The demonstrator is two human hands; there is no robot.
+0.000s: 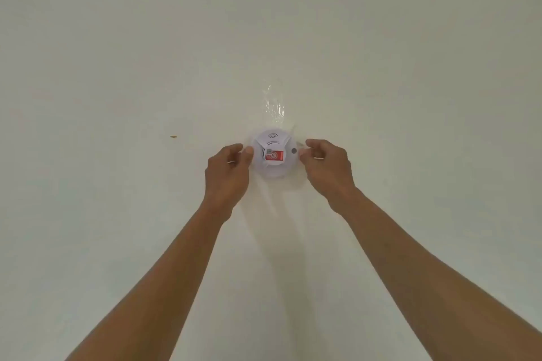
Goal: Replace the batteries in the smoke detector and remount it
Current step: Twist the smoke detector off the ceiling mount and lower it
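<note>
Item: smoke detector (272, 155), white round plastic, red label on its face, seated flat on the pale ceiling (117, 67).
Handling: I judge it light, rigid, smooth-rimmed; best gripped at opposite edges.
Left hand (227, 173): my thumb touches the left rim, fingers curled, nothing clasped.
Right hand (325, 167): just beside the right rim, fingertips pinched; on what, I cannot tell.
Nearby: clear tape strip (274, 105) above the unit; small brown mark (173, 136) well left.
Obstructions: none apparent; tape may bind.
</note>
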